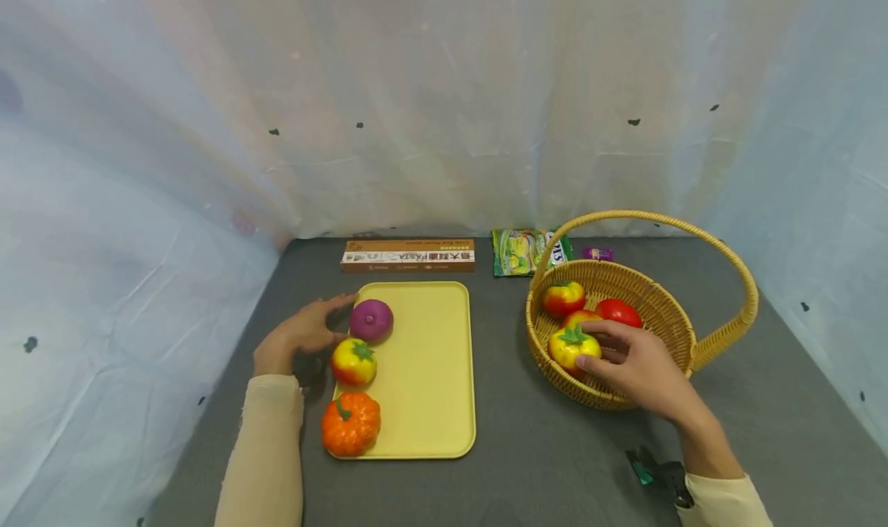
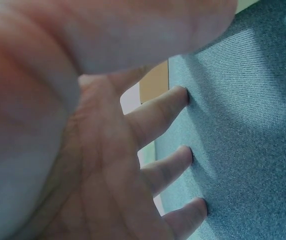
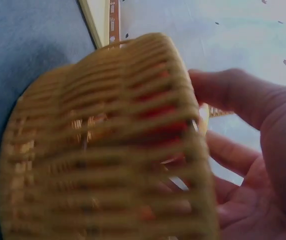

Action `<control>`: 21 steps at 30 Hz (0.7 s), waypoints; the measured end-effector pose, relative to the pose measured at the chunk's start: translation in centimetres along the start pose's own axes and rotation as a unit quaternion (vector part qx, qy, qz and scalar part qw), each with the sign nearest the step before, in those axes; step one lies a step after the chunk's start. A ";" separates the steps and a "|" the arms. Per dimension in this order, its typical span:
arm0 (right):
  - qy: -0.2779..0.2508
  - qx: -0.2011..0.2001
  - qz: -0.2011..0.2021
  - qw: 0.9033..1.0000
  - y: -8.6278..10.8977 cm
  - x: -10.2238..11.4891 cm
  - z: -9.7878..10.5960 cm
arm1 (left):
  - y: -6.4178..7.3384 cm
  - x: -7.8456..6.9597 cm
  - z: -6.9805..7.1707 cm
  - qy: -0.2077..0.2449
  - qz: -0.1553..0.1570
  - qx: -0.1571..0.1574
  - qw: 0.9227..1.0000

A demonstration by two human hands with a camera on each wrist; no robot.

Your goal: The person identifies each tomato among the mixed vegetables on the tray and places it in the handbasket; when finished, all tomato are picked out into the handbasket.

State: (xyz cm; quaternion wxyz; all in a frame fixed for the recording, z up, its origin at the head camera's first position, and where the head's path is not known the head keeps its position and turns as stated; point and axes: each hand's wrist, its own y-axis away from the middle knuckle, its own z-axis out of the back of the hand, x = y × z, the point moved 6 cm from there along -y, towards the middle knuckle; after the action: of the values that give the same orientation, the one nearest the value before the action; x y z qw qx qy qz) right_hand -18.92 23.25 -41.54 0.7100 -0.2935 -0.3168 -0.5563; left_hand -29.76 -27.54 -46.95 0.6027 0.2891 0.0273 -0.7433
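Observation:
My right hand (image 1: 641, 365) reaches over the rim of a wicker basket (image 1: 666, 303) and pinches a yellow-and-red tomato (image 1: 574, 348) with green leaves. In the right wrist view, the basket's woven side (image 3: 103, 145) hides most of the held tomato. Another yellow-and-red tomato (image 1: 563, 299), a plain red fruit (image 1: 619, 312) and a partly covered one lie inside. My left hand (image 1: 301, 338) is spread beside the left edge of a yellow tray (image 1: 423, 373), next to a purple onion (image 1: 371, 320). Its fingertips (image 2: 183, 155) rest on the grey cloth.
A yellow-and-red tomato (image 1: 354, 361) and an orange pumpkin (image 1: 351, 424) sit along the tray's left side. Behind stand a pasta box (image 1: 408, 256), a green snack bag (image 1: 527, 252) and a small purple packet (image 1: 598, 254). The basket's tall handle (image 1: 745, 296) arches overhead.

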 end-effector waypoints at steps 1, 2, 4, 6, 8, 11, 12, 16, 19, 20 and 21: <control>0.001 -0.003 0.001 1.000 -0.4 0.1 -0.2 | 0.0 0.0 0.0 0.001 0.002 0.000 1.000; 0.002 -0.007 0.002 1.000 -0.7 0.1 -0.4 | 0.1 0.1 0.0 0.000 0.003 0.000 1.000; 0.011 -0.016 0.006 1.000 -1.4 0.3 -0.6 | 0.1 0.1 0.1 -0.001 0.002 -0.003 1.000; 0.029 -0.022 0.006 0.999 -1.8 0.3 -0.9 | 0.1 0.1 0.1 0.000 0.000 -0.005 1.000; 0.065 -0.028 0.004 0.997 -1.9 0.4 -0.9 | 0.1 0.0 0.1 0.001 -0.003 -0.006 1.000; 0.127 -0.040 -0.003 0.991 -1.5 0.6 -0.7 | 0.1 -0.1 0.0 0.006 -0.002 -0.004 1.000; 0.144 -0.043 -0.006 0.989 -1.3 0.8 -0.5 | 0.2 -0.1 -0.1 0.006 -0.001 -0.003 1.000; 0.176 -0.062 -0.008 0.982 -0.4 1.3 0.4 | 0.1 -0.1 -0.1 0.003 0.002 0.001 1.000; 0.171 -0.065 -0.006 0.983 0.2 1.7 1.0 | 0.2 -0.2 0.0 -0.001 0.000 0.001 1.000; 0.166 -0.065 -0.003 0.984 0.3 1.8 1.0 | 0.2 -0.1 0.0 0.000 0.001 0.002 1.000; 0.161 -0.064 0.002 0.985 0.4 2.0 1.1 | 0.3 -0.1 0.0 0.002 0.001 0.002 1.000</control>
State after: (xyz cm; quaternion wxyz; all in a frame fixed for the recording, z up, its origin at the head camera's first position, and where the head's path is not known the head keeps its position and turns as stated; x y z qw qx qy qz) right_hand -18.26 22.98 -39.35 0.7324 -0.2457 -0.1618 -0.6140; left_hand -29.53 -27.52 -46.81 0.6031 0.2915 0.0268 -0.7420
